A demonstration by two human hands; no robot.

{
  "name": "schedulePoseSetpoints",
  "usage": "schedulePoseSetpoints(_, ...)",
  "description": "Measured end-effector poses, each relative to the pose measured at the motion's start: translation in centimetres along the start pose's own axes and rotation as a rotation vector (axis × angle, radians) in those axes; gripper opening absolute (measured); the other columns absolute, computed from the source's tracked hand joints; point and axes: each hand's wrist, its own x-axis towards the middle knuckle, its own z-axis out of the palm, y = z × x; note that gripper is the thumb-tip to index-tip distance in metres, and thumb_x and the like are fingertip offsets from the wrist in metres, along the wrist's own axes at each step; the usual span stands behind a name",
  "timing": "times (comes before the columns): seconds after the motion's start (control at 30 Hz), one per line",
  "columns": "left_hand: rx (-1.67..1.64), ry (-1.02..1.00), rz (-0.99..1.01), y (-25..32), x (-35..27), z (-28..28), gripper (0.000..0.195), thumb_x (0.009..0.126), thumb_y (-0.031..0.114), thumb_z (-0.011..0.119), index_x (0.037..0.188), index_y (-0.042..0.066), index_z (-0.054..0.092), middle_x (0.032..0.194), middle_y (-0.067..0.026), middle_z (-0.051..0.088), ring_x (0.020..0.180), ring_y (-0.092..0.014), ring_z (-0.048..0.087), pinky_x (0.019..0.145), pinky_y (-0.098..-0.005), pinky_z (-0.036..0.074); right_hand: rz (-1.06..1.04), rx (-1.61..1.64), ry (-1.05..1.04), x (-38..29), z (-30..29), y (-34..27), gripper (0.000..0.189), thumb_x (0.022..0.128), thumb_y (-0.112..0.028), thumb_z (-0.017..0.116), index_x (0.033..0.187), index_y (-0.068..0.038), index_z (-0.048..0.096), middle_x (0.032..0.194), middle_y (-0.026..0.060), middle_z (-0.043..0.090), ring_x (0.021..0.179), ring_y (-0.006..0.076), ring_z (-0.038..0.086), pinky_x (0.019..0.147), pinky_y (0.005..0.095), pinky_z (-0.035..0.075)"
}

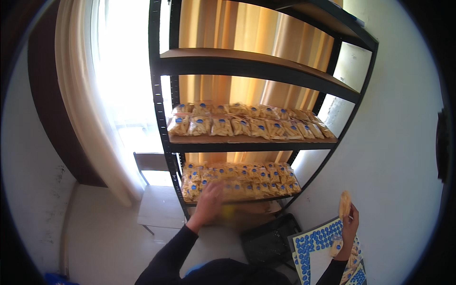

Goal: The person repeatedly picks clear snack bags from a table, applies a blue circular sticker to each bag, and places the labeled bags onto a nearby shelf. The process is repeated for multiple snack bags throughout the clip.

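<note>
My right hand point(350, 226), raised at the right beside the wall, grips a small clear bag of pale snack sticks point(345, 205), seen nearly edge-on. Below it are a sheet of round blue stickers point(309, 245) and several more snack bags point(352, 262). My left hand point(210, 201) reaches out before the lower shelf and is blurred by motion. Whether it holds anything cannot be made out. Behind it, the lower shelf carries rows of filled clear bags point(245, 174) bearing blue round stickers. Two rows of larger stickered bags point(238, 124) stand on the shelf above.
A black metal rack with wooden shelves point(256, 69) stands ahead against orange curtains point(249, 25). Under it sits a cardboard box point(249, 210). A black chair point(270, 238) is between the rack and the stickers; a pale chair point(160, 206) is at the left by the window.
</note>
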Motion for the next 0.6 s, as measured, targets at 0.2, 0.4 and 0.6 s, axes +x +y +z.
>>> schedulePoseSetpoints(0.2, 0.317, 0.159, 0.111, -2.8, 12.0, -5.4, 0.042, 0.093, 0.018, 0.064, 0.133, 0.006, 0.057, 0.144, -0.0157, 0.05, 0.139, -0.039, 0.039, 0.115, -0.0521, 0.029, -0.267, 0.096, -0.273, 5.5, 10.6, -11.1, 0.048, 0.087, -0.01, 0.063, 0.134, 0.0, 0.056, 0.118, 0.0114, 0.059, 0.115, 0.0247, 0.058, 0.1, 0.0374, 0.046)
schedulePoseSetpoints(0.4, 0.634, -0.03, -0.079, -6.7, 18.0, -5.5, 0.06, 0.098, 0.045, 0.056, 0.145, 0.009, 0.049, 0.156, -0.0137, 0.04, 0.15, -0.041, 0.022, 0.117, -0.0684, 0.007, -0.475, 0.132, -0.419, 10.3, 17.9, -17.2, 0.05, 0.079, 0.0, 0.061, 0.128, 0.002, 0.057, 0.114, 0.0129, 0.057, 0.113, 0.0254, 0.06, 0.103, 0.0357, 0.046)
schedulePoseSetpoints(0.6, 0.594, -0.069, -0.125, -7.7, 17.8, -5.7, 0.058, 0.097, 0.047, 0.057, 0.143, 0.011, 0.051, 0.152, -0.014, 0.045, 0.147, -0.042, 0.029, 0.117, -0.0683, 0.008, -0.528, 0.247, -0.483, 15.8, 24.2, -20.6, 0.048, 0.08, -0.002, 0.065, 0.127, -0.001, 0.059, 0.116, 0.0143, 0.058, 0.11, 0.0283, 0.06, 0.099, 0.0366, 0.047)
